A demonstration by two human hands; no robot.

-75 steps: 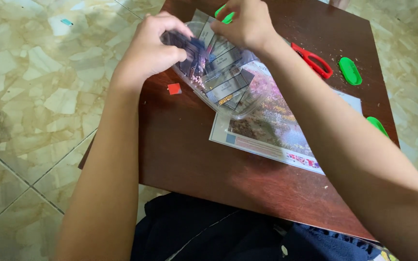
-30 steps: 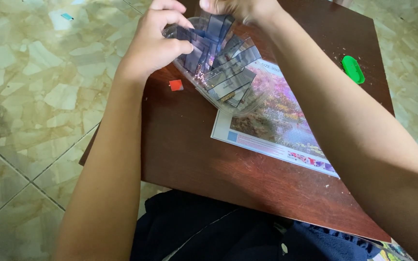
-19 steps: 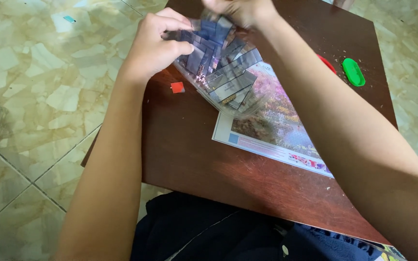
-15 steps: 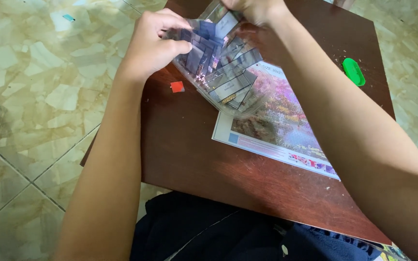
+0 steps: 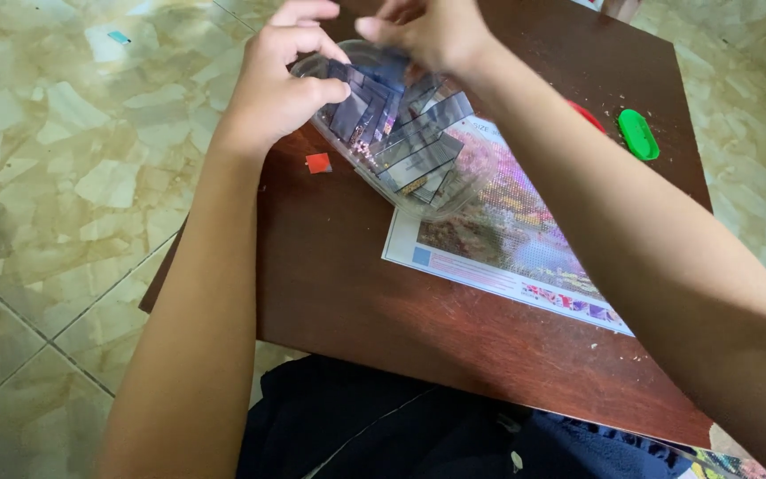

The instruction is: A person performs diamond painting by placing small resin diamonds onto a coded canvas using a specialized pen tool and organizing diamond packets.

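The dark brown wooden table [image 5: 374, 293] fills the middle of the view, its far edge cut off at the top of the picture and its right part hidden under the person's right forearm. On it lies a printed mosaic sheet [image 5: 507, 235], a colourful dotted picture with a white margin and a strip of small coloured squares along its near edge; its right side runs under the forearm and its top left corner lies under a clear plastic tub [image 5: 401, 146]. The tub rests tilted on the table's far left part, packed with small clear packets [image 5: 418, 151] that carry dark and white rectangular labels, too small and blurred to make out; pinkish beads show in one. The left hand [image 5: 277, 84] curls around the tub's left rim, thumb pressing inward on the packets. The right hand [image 5: 423, 31] hovers over the tub's far end with fingers bent, touching the topmost packets; whether it pinches one cannot be told. A green oval tray [image 5: 638, 135] lies near the right edge, a red item [image 5: 589, 117] peeks out beside the arm, and a small red square [image 5: 317, 163] lies left of the tub.
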